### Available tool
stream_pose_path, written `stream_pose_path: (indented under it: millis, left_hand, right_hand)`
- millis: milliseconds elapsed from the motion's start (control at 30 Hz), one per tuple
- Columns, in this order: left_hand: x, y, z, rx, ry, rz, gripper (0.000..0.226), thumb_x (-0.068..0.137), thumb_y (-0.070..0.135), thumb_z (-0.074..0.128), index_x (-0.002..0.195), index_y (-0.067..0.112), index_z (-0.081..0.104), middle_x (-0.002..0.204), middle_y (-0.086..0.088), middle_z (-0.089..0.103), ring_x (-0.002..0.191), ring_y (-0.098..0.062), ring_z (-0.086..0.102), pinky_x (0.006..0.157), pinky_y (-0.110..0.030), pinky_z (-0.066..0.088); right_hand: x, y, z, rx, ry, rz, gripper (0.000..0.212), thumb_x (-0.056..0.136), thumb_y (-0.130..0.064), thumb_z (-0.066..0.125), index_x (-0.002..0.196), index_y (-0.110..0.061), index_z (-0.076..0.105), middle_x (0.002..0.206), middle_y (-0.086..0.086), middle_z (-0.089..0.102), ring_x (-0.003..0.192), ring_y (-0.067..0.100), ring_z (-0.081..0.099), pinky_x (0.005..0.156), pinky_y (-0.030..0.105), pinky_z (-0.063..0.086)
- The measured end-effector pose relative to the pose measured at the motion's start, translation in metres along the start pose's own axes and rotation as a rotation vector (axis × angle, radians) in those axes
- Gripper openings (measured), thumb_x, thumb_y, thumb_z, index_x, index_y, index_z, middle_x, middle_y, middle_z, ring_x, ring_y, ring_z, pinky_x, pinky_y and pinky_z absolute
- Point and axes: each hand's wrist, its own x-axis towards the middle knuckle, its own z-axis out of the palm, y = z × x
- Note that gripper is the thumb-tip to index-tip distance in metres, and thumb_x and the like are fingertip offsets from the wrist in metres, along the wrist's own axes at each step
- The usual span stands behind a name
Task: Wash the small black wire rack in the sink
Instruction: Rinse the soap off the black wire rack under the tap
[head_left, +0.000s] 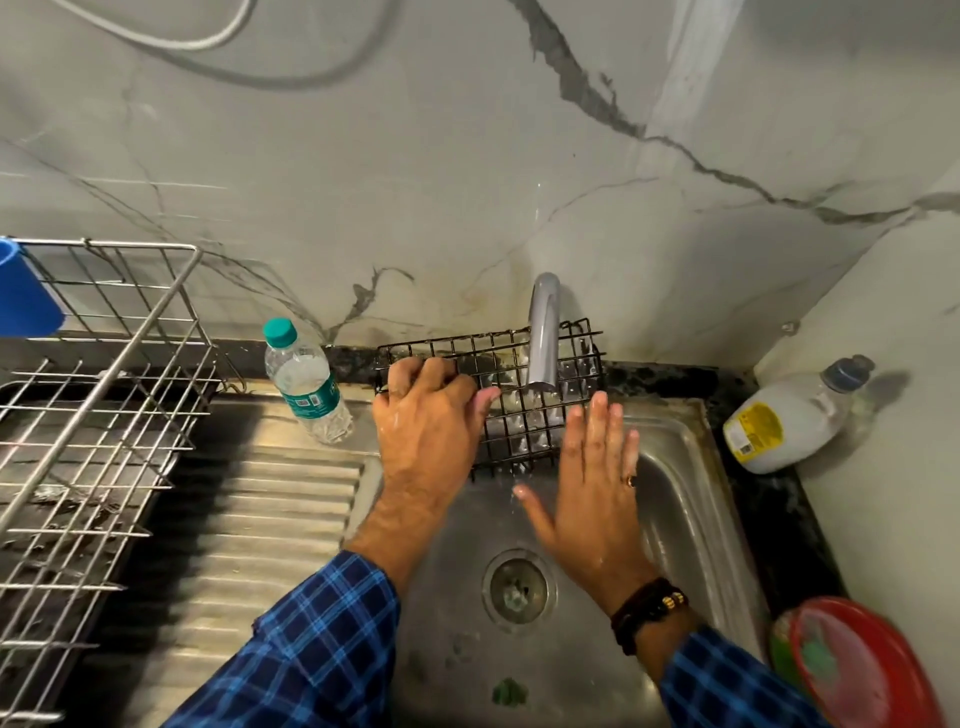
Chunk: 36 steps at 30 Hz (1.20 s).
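Small black wire-grid rack (524, 421) over back edge of stainless steel sink (685, 467), directly under grey curved tap spout (543, 332); wet, with water passing through the grid. Left hand (426, 415) on rack's left side, fingers curled over the wires, gripping. Right hand (592, 488) flat, fingers straight and slightly spread, holding nothing, fingertips at rack's lower right corner (contact unclear). Round steel drain (519, 584) below both hands. Left of basin: clear plastic bottle with green cap (306, 384) on ribbed draining board, steel wire dish drainer (104, 415) beyond. Right, on dark counter: white plastic bottle with yellow label (784, 421); red round plate (862, 670) nearer the camera.
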Motion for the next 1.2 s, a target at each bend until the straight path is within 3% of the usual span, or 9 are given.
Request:
stream_pose_path:
  millis: [133, 333, 433, 633, 733, 867, 1000, 1133, 1200]
  left_hand:
    - [-0.013, 0.005, 0.003, -0.058, 0.035, 0.058, 0.049, 0.098, 0.056, 0.041, 0.091, 0.023, 0.077, 0.106, 0.0, 0.068, 0.111, -0.03, 0.052, 0.079, -0.046, 0.049]
    - [-0.028, -0.003, 0.006, -0.018, 0.042, 0.089, 0.045, 0.094, 0.057, 0.05, 0.094, 0.021, 0.077, 0.109, -0.001, 0.067, 0.112, -0.025, 0.04, 0.079, -0.047, 0.048]
    - [-0.032, -0.008, 0.005, -0.05, 0.004, 0.033, 0.052, 0.093, 0.059, 0.042, 0.098, 0.021, 0.077, 0.111, -0.002, 0.067, 0.115, -0.023, 0.037, 0.083, -0.051, 0.049]
    - [-0.033, -0.026, 0.003, -0.087, 0.006, 0.031, 0.059, 0.094, 0.061, 0.036, 0.097, 0.019, 0.076, 0.111, -0.004, 0.068, 0.116, -0.03, 0.047, 0.089, -0.055, 0.047]
    - [-0.037, -0.029, 0.007, -0.112, 0.026, 0.052, 0.052, 0.094, 0.057, 0.041, 0.095, 0.018, 0.076, 0.113, -0.004, 0.066, 0.116, -0.029, 0.045, 0.089, -0.057, 0.045]
    - [-0.042, -0.027, 0.01, -0.008, -0.014, 0.109, 0.031, 0.09, 0.049, 0.058, 0.1, 0.026, 0.074, 0.119, 0.0, 0.065, 0.118, -0.026, 0.045, 0.09, -0.057, 0.047]
    - [-0.046, -0.022, 0.002, -0.131, 0.072, 0.111, 0.026, 0.091, 0.044, 0.064, 0.106, 0.024, 0.07, 0.116, 0.001, 0.067, 0.106, -0.021, 0.06, 0.092, -0.05, 0.049]
    - [-0.038, -0.031, -0.021, -0.44, 0.184, -0.245, 0.041, 0.091, 0.054, 0.063, 0.115, 0.021, 0.059, 0.115, 0.0, 0.057, 0.11, -0.013, 0.047, 0.095, -0.036, 0.04]
    - [-0.027, -0.037, -0.031, -0.662, -0.013, -0.457, 0.068, 0.087, 0.07, 0.058, 0.135, 0.021, 0.052, 0.134, -0.001, 0.056, 0.124, -0.018, 0.048, 0.105, -0.041, 0.042]
  right_hand:
    - [0.002, -0.019, -0.01, 0.036, 0.15, -0.223, 0.074, 0.097, -0.06, 0.038, 0.155, -0.015, 0.032, 0.164, 0.012, 0.02, 0.15, 0.03, 0.022, 0.116, 0.065, 0.016]
    - [0.02, -0.006, -0.028, 0.307, 0.227, 0.283, 0.058, 0.098, -0.05, 0.048, 0.147, -0.021, 0.04, 0.154, 0.013, 0.034, 0.138, 0.031, 0.037, 0.104, 0.05, 0.044]
    - [0.027, -0.003, -0.034, 0.704, 0.14, 0.378, 0.076, 0.094, -0.047, 0.059, 0.156, -0.019, 0.024, 0.158, 0.008, 0.033, 0.142, 0.02, 0.034, 0.11, 0.032, 0.036]
    - [0.039, 0.023, -0.041, 1.197, -0.217, 0.548, 0.059, 0.078, -0.047, 0.079, 0.126, -0.041, 0.044, 0.118, -0.002, 0.065, 0.11, 0.015, 0.062, 0.084, 0.028, 0.049]
    - [0.042, 0.028, -0.039, 1.25, -0.336, 0.471, 0.042, 0.085, -0.025, 0.078, 0.121, -0.025, 0.056, 0.109, -0.005, 0.073, 0.105, 0.013, 0.068, 0.08, 0.019, 0.051]
    - [0.042, 0.026, -0.03, 1.15, -0.252, 0.546, 0.04, 0.08, -0.012, 0.075, 0.111, -0.021, 0.051, 0.107, 0.009, 0.063, 0.094, 0.022, 0.063, 0.087, 0.041, 0.054]
    - [0.036, 0.028, -0.033, 1.073, -0.173, 0.566, 0.039, 0.078, -0.01, 0.072, 0.108, -0.016, 0.047, 0.094, 0.005, 0.052, 0.082, 0.017, 0.053, 0.07, 0.028, 0.049]
    - [0.024, 0.03, -0.035, 1.114, -0.113, 0.512, 0.04, 0.077, -0.002, 0.07, 0.105, -0.022, 0.049, 0.093, -0.001, 0.059, 0.078, 0.01, 0.058, 0.066, 0.02, 0.046]
    - [0.02, 0.028, -0.033, 1.187, -0.095, 0.492, 0.045, 0.079, 0.003, 0.067, 0.108, -0.026, 0.051, 0.095, -0.003, 0.063, 0.08, 0.005, 0.062, 0.068, 0.017, 0.048]
